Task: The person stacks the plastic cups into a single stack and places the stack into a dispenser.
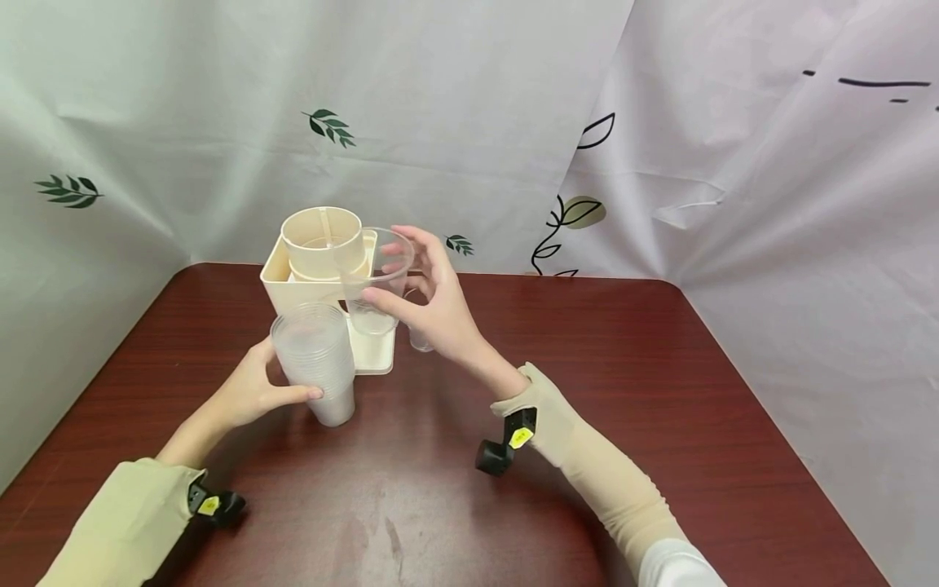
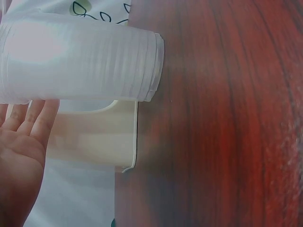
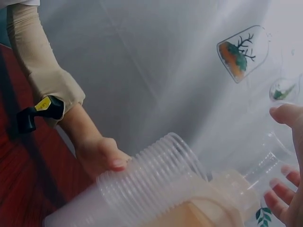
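A tall stack of clear plastic cups (image 1: pixel 315 355) is gripped by my left hand (image 1: pixel 257 387), thumb along its near side. It tilts slightly and its base is close above the table. In the left wrist view the stack (image 2: pixel 85 59) lies across the fingers (image 2: pixel 41 120). My right hand (image 1: pixel 436 302) holds a single clear plastic cup (image 1: pixel 374 281), with the thumb on the near side and fingers around the far side. This cup is just right of the stack and partly in front of a cream holder (image 1: pixel 304 293). In the right wrist view, the right hand (image 3: pixel 289 189) shows only partly.
On the holder stands a round cream container (image 1: pixel 323 236), and a flat cream base (image 1: pixel 374 350) extends forward. Another clear cup (image 1: pixel 421 338) stands behind the right hand, mostly hidden. Dark red tabletop (image 1: pixel 587 391) surrounds them, with a white patterned curtain (image 1: pixel 469 122) behind.
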A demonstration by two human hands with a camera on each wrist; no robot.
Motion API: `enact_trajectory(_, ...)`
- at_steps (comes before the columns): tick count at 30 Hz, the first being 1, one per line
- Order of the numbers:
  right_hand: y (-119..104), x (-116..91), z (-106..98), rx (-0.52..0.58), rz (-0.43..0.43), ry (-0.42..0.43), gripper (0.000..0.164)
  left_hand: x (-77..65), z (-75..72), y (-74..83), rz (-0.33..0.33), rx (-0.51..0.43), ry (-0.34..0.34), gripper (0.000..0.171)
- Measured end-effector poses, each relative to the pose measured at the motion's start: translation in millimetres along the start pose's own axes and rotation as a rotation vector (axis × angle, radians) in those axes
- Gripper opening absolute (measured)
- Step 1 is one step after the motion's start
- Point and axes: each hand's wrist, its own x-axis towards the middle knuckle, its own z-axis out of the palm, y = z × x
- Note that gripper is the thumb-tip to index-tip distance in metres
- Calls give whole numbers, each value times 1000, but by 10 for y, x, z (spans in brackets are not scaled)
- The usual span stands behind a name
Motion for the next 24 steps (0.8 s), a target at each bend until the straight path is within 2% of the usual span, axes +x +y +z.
enact_trajectory(16,-145,120,69,110,-27,-41,68,-12,3,5,0,-1,3,73)
enact_trajectory(24,-159,125,159,163,32,-47,67,-20,-1,8,-11,21,5,72)
